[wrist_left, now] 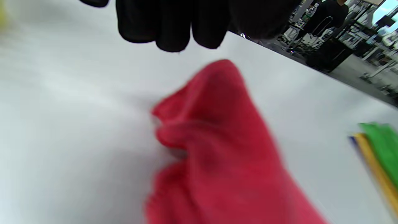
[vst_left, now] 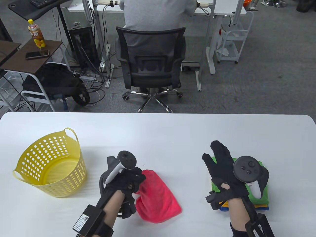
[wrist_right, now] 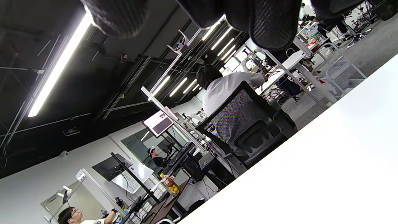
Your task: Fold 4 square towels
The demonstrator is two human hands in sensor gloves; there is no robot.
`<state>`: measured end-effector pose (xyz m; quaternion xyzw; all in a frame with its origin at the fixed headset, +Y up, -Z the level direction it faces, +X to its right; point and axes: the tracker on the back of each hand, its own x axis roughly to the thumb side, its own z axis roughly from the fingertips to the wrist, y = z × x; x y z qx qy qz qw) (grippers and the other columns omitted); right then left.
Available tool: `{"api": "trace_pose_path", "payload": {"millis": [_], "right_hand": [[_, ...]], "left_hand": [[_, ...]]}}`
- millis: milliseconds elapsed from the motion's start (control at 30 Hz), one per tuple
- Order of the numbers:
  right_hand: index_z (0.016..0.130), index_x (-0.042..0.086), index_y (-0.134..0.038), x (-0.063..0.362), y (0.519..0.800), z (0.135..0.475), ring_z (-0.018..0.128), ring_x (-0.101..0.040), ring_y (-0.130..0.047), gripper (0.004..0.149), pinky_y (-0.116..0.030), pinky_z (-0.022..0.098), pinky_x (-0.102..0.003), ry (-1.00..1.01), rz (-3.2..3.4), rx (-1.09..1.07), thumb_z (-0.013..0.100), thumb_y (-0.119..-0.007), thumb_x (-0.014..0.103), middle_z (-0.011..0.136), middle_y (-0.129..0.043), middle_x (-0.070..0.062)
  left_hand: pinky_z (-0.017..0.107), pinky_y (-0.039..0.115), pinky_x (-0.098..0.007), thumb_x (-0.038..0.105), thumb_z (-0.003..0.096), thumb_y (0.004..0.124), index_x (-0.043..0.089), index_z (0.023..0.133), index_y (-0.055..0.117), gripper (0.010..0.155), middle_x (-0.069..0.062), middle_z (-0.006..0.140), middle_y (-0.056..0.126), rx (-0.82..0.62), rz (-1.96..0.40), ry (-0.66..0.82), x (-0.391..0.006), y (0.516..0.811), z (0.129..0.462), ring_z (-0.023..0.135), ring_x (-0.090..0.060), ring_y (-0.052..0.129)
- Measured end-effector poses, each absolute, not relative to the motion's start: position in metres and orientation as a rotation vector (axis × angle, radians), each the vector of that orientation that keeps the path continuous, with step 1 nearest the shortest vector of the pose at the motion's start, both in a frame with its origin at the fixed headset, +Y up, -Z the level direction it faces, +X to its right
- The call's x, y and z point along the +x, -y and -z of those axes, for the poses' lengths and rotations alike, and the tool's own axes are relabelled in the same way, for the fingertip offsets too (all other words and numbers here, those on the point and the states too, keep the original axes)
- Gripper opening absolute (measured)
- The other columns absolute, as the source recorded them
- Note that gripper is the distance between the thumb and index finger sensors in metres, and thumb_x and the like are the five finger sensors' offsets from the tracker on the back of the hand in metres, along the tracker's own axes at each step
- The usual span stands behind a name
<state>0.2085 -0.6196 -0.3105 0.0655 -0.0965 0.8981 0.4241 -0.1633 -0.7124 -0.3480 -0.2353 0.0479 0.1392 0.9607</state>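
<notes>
A crumpled red towel [vst_left: 158, 197] lies on the white table [vst_left: 158, 133] near the front. It fills the left wrist view [wrist_left: 224, 149], blurred. My left hand [vst_left: 138, 179] is at the towel's upper left edge with fingers curled. In the left wrist view its fingertips [wrist_left: 174, 34] hang above the towel with no cloth between them. My right hand [vst_left: 216, 155] is open with fingers spread, lying over a stack of folded towels: green [vst_left: 251, 197] on top, yellow [vst_left: 259, 206] and blue [vst_left: 223, 208] beneath. The stack's edge also shows in the left wrist view [wrist_left: 382, 146].
A yellow perforated basket [vst_left: 49, 153] stands at the table's left and looks empty. Beyond the far edge a person sits in a black office chair [vst_left: 150, 61]. The right wrist view shows only my fingers [wrist_right: 270, 28], the room and the table [wrist_right: 326, 174].
</notes>
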Motion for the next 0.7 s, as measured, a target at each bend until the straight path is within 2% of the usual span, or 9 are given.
{"api": "trace_pose_path", "payload": {"millis": [100,167,233,333,433,500,567,633,700], "right_hand": [[0.11,-0.003,-0.053,0.207,0.621,0.312,0.089,-0.058,-0.068,0.074,-0.051,0.06,-0.076,0.235,-2.256,0.168,0.055,-0.072,0.043,0.109,-0.053,-0.042],[0.11,-0.003,-0.053,0.204,0.623,0.314,0.089,-0.058,-0.068,0.074,-0.051,0.06,-0.076,0.223,-2.263,0.173,0.055,-0.072,0.043,0.109,-0.053,-0.042],[0.11,-0.003,-0.053,0.201,0.625,0.315,0.09,-0.058,-0.068,0.074,-0.051,0.06,-0.076,0.215,-2.271,0.18,0.055,-0.072,0.043,0.109,-0.053,-0.042],[0.11,-0.002,-0.053,0.194,0.629,0.317,0.09,-0.058,-0.068,0.074,-0.051,0.06,-0.077,0.194,-2.294,0.198,0.055,-0.072,0.043,0.109,-0.053,-0.042],[0.11,-0.002,-0.052,0.19,0.631,0.317,0.09,-0.058,-0.068,0.074,-0.051,0.06,-0.077,0.18,-2.307,0.207,0.055,-0.071,0.044,0.109,-0.052,-0.042],[0.11,-0.002,-0.053,0.189,0.631,0.317,0.09,-0.058,-0.068,0.074,-0.051,0.06,-0.077,0.177,-2.311,0.211,0.055,-0.071,0.044,0.109,-0.053,-0.042],[0.111,-0.002,-0.053,0.189,0.632,0.317,0.09,-0.058,-0.067,0.074,-0.05,0.06,-0.077,0.173,-2.312,0.214,0.055,-0.071,0.044,0.109,-0.052,-0.042],[0.11,-0.001,-0.053,0.189,0.631,0.317,0.09,-0.058,-0.068,0.074,-0.05,0.06,-0.077,0.171,-2.309,0.217,0.055,-0.071,0.044,0.109,-0.053,-0.042],[0.11,-0.001,-0.053,0.188,0.633,0.318,0.09,-0.058,-0.067,0.074,-0.05,0.06,-0.077,0.153,-2.306,0.227,0.055,-0.071,0.044,0.109,-0.053,-0.042]], "left_hand": [[0.085,0.046,-0.058,0.044,0.0529,0.079,0.036,0.097,0.08,0.045,-0.001,0.111,0.074,-0.474,-0.104,-0.085,-0.17,0.73,0.343,0.109,-0.035,0.067],[0.085,0.043,-0.059,0.045,0.0505,0.082,0.039,0.101,0.076,0.052,-0.002,0.114,0.071,-0.463,-0.05,-0.058,-0.171,0.751,0.34,0.112,-0.037,0.06],[0.086,0.038,-0.06,0.049,0.049,0.082,0.038,0.111,0.062,0.066,-0.005,0.119,0.06,-0.448,-0.05,-0.08,-0.171,0.765,0.341,0.115,-0.039,0.049],[0.087,0.034,-0.059,0.052,0.0474,0.082,0.04,0.111,0.061,0.068,-0.005,0.121,0.053,-0.434,-0.145,-0.129,-0.169,0.783,0.351,0.116,-0.038,0.041],[0.088,0.032,-0.057,0.05,0.0471,0.083,0.046,0.095,0.079,0.048,-0.002,0.121,0.053,-0.46,-0.204,-0.126,-0.165,0.795,0.358,0.117,-0.035,0.039],[0.088,0.034,-0.056,0.047,0.0482,0.083,0.046,0.087,0.082,0.039,0.0,0.12,0.056,-0.423,-0.176,-0.116,-0.165,0.791,0.36,0.117,-0.033,0.041],[0.088,0.039,-0.057,0.043,0.0493,0.08,0.045,0.088,0.079,0.039,0.002,0.119,0.062,-0.395,-0.18,-0.078,-0.165,0.775,0.36,0.117,-0.034,0.05],[0.087,0.046,-0.058,0.04,0.0496,0.079,0.043,0.089,0.079,0.039,0.003,0.114,0.073,-0.319,-0.221,-0.054,-0.164,0.748,0.357,0.112,-0.035,0.067],[0.085,0.056,-0.056,0.038,0.0492,0.08,0.041,0.089,0.08,0.039,0.005,0.1,0.09,-0.222,-0.206,-0.009,-0.16,0.705,0.351,0.099,-0.029,0.089]]}}
